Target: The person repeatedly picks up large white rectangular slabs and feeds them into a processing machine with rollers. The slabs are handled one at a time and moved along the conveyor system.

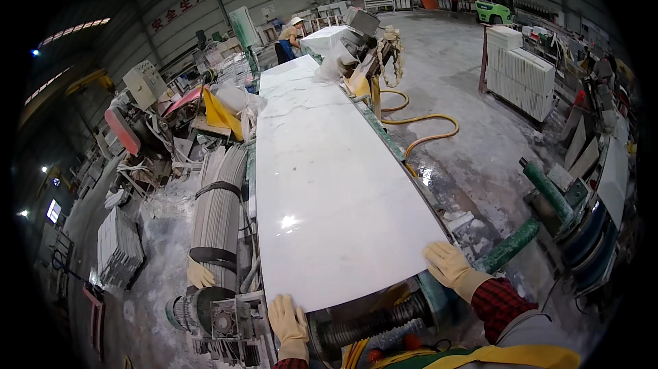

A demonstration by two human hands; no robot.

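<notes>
A large polished white stone slab (329,184) with faint grey veining lies lengthwise on a green-framed roller machine, stretching away from me. At its near left corner, my left hand (288,324), in a cream rubber glove, touches the edge with its fingers stretched out and thumb apart. My right hand (451,266), gloved the same way, lies on the near right corner, fingers extended over the top. The undersides of both hands are hidden. Below the slab's near edge a dark ribbed roller (377,317) shows, with yellow hoses beneath it.
Left of the slab stands a strapped bundle of thin strips (221,211), with a loose cream glove (200,274) on it and a motor (199,311) nearby. A yellow hose (432,119) loops across the right floor. Farther off are a worker (289,37), stacked slabs (521,74) and a green forklift (493,11).
</notes>
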